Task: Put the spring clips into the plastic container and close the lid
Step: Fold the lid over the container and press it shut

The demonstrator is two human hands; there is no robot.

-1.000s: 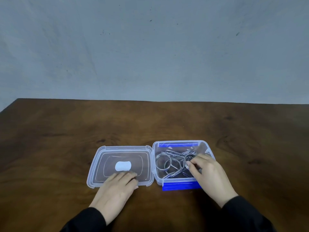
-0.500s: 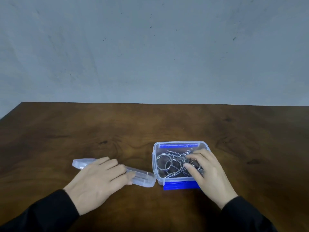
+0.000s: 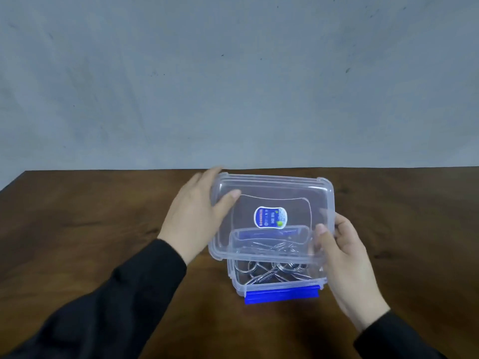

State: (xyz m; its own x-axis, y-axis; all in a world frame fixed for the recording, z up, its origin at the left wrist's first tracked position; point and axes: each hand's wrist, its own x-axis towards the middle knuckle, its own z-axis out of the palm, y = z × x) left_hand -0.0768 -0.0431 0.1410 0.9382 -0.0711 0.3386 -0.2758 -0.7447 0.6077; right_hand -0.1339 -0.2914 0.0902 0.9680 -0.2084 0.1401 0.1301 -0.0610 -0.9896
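A clear plastic container with blue latches sits on the wooden table, and several metal spring clips lie inside it. Its clear lid, with a blue oval sticker, hangs tilted in the air above the container, sticker side toward me. My left hand grips the lid's left edge, thumb on top. My right hand holds the lid's right edge. The lid covers the far part of the container; the near part stays uncovered.
The dark wooden table stretches left and right of the container. A grey wall rises behind its far edge. A blue latch sticks out from the container's near side.
The lid left the table on the left and rose over the container, turned sticker side up. My right hand came out of the container and took the lid's right edge.
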